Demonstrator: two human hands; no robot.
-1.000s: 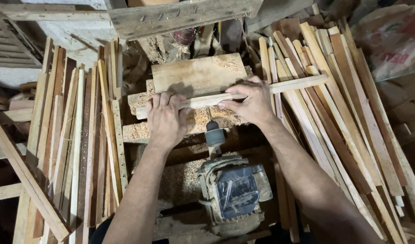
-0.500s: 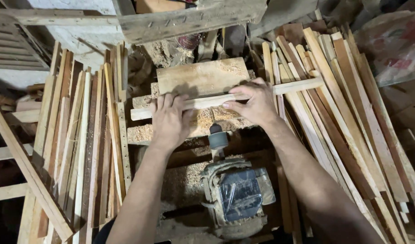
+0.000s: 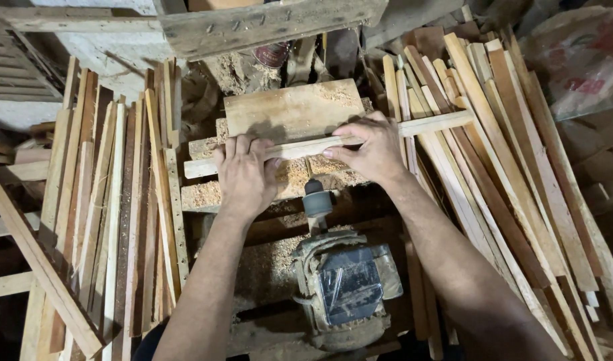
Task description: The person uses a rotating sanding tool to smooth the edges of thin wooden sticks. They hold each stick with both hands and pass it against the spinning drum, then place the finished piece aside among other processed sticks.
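Observation:
A long thin wooden strip (image 3: 426, 125) lies crosswise on a small sawdust-covered wooden work table (image 3: 293, 110). My left hand (image 3: 245, 175) presses down on the strip's left part, fingers flat over it. My right hand (image 3: 372, 147) grips the strip nearer its middle, fingers curled around it. Just below the strip, between my hands, a dark spindle (image 3: 317, 199) juts from a grey electric motor (image 3: 346, 284). The strip's right end reaches out over a pile of slats.
Stacks of long wooden slats lean at the left (image 3: 112, 200) and at the right (image 3: 500, 167). A heavy wooden beam (image 3: 266, 23) crosses the top. Sawdust (image 3: 266, 261) covers the base around the motor. A plastic bag (image 3: 580, 60) sits at the upper right.
The strip and both hands have shifted slightly to the left along the table. The grip of both hands stays the same.

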